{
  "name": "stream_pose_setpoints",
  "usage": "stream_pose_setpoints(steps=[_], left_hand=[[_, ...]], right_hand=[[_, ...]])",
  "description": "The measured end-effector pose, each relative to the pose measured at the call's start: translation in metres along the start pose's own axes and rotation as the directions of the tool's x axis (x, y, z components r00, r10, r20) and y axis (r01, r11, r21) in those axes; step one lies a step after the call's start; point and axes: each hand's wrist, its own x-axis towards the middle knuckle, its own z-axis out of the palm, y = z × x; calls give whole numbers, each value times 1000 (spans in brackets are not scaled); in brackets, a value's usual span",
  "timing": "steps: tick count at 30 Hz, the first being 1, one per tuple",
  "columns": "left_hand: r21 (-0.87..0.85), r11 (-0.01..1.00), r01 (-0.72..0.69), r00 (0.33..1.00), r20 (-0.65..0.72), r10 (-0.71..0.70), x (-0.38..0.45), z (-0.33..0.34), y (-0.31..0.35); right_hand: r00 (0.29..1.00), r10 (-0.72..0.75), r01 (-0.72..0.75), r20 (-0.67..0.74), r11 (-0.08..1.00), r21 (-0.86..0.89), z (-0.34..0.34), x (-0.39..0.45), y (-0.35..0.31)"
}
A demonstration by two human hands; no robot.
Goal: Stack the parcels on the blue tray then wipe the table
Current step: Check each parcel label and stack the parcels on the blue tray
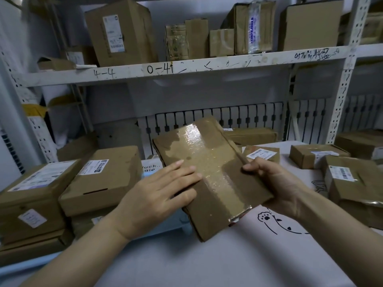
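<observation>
A flat brown cardboard parcel with a strip of clear tape down its middle is held tilted above the table, in the centre of the view. My left hand lies on its left side, fingers straight on top and thumb against the edge. My right hand grips its right edge from beneath, thumb on top. To the left, several parcels are stacked in piles. A sliver of the blue tray shows between the stack and the held parcel. The table has a pale cloth with cartoon drawings.
More parcels lie on the table at the right and behind. A white metal shelf above holds several cardboard boxes. A shelf upright stands at the back right.
</observation>
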Motion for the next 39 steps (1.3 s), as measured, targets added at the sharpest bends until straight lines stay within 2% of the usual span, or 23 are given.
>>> stream_pose_setpoints(steps=[5,10,19,25,28,31,34,36,37,39], left_hand=[[-11,1000,5,999,32,-5,-1,0,-1],[8,1000,-7,999,34,7,0,1,2],[92,995,28,995,-93,-20,7,-5,0],[91,995,48,991,-132,-36,9,-6,-3],[59,994,93,985,-153,-83,8,-5,-5],[-18,981,193,970,-145,-194,9,-8,-8],[-127,926,355,920,-129,-371,13,-13,-10],[-225,842,491,842,-127,-524,20,-18,-8],[-307,759,574,770,-111,-628,26,-20,-6],[-515,496,699,574,-8,-818,38,-26,-6]], right_hand=[[997,-19,21,72,999,-37,-2,1,2],[996,-34,38,81,998,-40,-5,2,4],[999,-27,27,23,1000,-4,-9,0,4],[999,-36,35,12,999,15,-7,-4,2],[998,-64,65,-20,997,46,-6,-4,0],[994,-88,97,-67,985,143,-8,1,-2],[991,-128,134,-50,979,151,-8,3,-4],[985,-154,160,-76,983,87,-9,7,-3],[982,-166,171,-88,984,45,-9,8,-2],[973,-205,200,-103,978,-58,-5,10,-3]])
